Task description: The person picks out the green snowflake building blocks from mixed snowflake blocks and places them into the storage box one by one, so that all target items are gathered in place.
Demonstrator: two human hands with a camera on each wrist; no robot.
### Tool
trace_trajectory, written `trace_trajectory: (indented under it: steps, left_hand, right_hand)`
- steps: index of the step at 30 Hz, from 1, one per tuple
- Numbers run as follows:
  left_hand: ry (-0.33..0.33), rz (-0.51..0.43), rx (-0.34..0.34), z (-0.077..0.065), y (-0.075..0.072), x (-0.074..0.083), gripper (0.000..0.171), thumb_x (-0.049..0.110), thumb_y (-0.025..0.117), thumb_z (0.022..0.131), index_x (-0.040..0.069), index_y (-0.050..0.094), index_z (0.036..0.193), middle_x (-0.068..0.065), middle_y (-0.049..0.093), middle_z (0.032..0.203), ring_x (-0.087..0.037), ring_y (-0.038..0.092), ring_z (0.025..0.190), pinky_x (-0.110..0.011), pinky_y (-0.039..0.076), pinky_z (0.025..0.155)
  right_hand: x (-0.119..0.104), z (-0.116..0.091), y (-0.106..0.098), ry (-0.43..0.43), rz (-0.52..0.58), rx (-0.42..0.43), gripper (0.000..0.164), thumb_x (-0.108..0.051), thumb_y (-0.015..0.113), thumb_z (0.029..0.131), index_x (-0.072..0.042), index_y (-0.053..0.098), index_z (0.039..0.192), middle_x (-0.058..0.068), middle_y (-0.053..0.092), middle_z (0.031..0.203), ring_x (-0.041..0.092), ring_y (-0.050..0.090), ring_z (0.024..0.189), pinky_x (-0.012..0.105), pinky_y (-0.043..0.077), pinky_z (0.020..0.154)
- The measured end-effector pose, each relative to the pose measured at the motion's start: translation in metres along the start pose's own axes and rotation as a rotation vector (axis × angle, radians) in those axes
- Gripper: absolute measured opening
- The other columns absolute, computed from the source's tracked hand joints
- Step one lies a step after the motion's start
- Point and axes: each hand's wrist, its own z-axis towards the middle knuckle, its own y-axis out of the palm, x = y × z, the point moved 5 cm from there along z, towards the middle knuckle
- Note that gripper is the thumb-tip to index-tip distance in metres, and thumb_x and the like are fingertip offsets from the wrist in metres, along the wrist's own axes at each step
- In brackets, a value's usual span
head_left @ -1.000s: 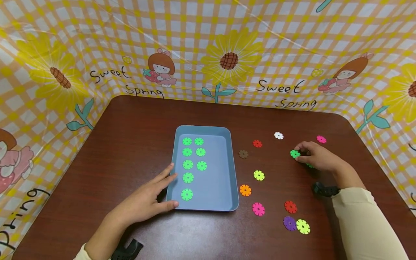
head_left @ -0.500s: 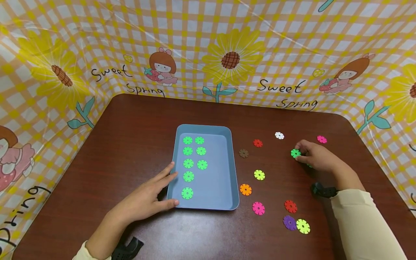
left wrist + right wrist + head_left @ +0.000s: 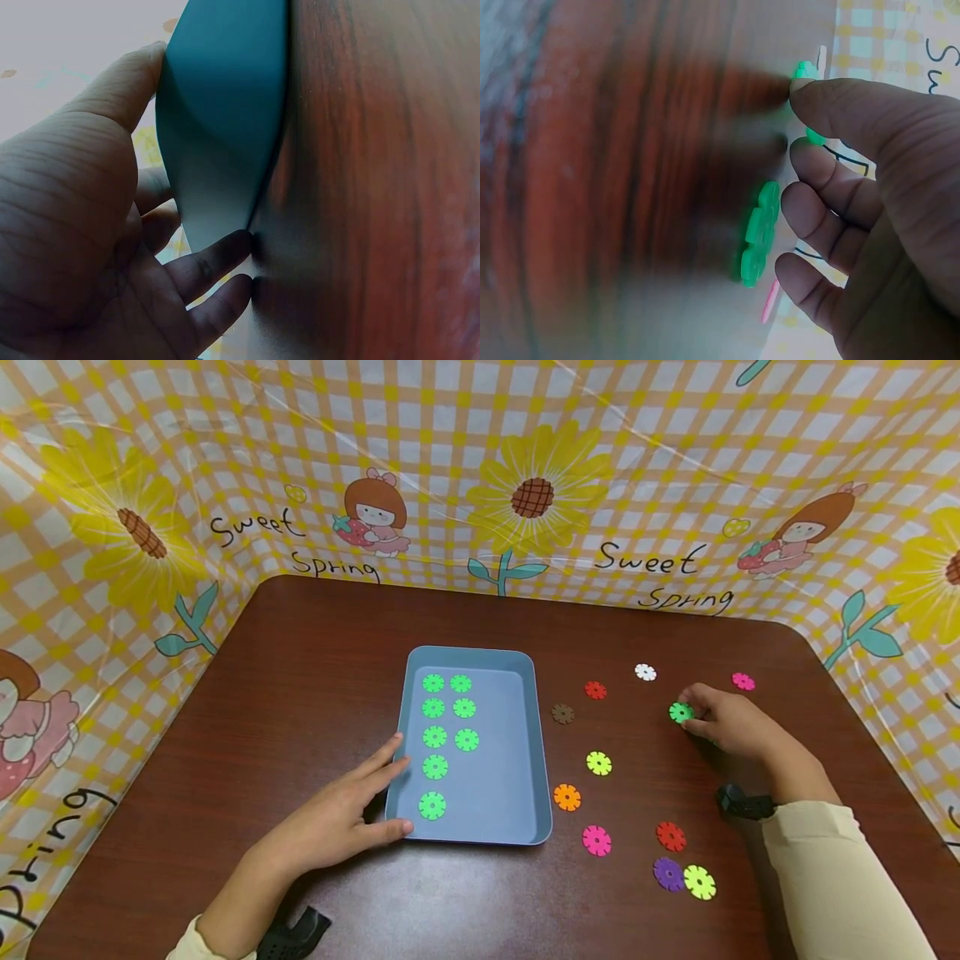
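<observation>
My right hand (image 3: 731, 724) pinches a green slotted disc (image 3: 680, 713) at the right of the table, between thumb and index finger. In the right wrist view, a second green disc (image 3: 759, 236) lies on the table beneath the other fingers; the hand hides it from the head view. My left hand (image 3: 337, 814) has its fingers spread and touches the left side of the blue-grey tray (image 3: 543, 777). The thumb (image 3: 127, 86) rests on the tray's rim in the left wrist view. Several green discs (image 3: 435, 767) lie inside the tray in two columns, all toward its left side.
Loose discs lie between tray and right arm: brown (image 3: 562, 714), orange (image 3: 567, 797), yellow (image 3: 598, 763), purple (image 3: 668, 874), with red, pink and another yellow around. A white disc (image 3: 645, 672) and a pink disc (image 3: 743, 682) sit farther back. A patterned cloth (image 3: 450, 435) walls the table.
My right hand has shifted very slightly, keeping its pinch on the green disc. The second green disc, partly visible under it earlier, is now hidden in the head view. My left hand stays put.
</observation>
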Motion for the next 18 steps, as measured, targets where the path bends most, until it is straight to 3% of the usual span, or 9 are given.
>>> trace_trajectory:
  steps: [18]
  left_hand:
    - [-0.003,0.005,0.0,-0.0002,-0.0005,-0.0006,0.086,0.061,0.063,0.089,0.015,0.035,0.156,0.007,0.009,0.166,-0.022,0.024,0.147,-0.054,0.032,0.11]
  right_hand:
    - [-0.0029,0.001,-0.0004,-0.032,0.003,0.014,0.032,-0.006,0.073,0.089,0.0,0.058,0.117,0.008,0.06,0.092,0.027,0.055,0.085,0.047,0.047,0.077]
